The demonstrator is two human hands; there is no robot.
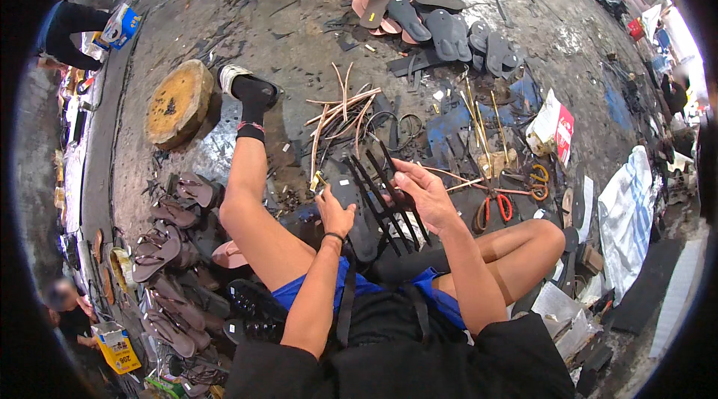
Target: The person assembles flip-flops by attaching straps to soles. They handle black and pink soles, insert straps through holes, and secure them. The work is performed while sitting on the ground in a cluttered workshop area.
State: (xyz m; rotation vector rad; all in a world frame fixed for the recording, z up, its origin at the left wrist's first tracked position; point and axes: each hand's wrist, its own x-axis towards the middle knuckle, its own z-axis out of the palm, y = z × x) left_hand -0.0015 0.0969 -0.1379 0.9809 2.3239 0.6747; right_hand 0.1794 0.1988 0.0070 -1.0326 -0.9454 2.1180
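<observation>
My left hand (334, 213) is closed around a small yellowish metal piece (318, 180) that pokes out past the fingertips; its exact kind is unclear. In my right hand (425, 193), the thumb and fingers pinch several long black strips (366, 183), which fan out side by side over my lap. Between the hands lies a dark grey sandal sole (345, 193), partly covered by the strips. Just beyond are a loose bundle of pinkish-tan strips (336, 116) and thin black loops (407, 128).
A round wooden block (178, 105) sits far left. Finished dark sandals (161, 249) crowd the left side. Soles (449, 34) are heaped at the far side. Red-handled scissors (493, 210) and long metal rods (479, 126) lie right, near a white cloth (627, 219).
</observation>
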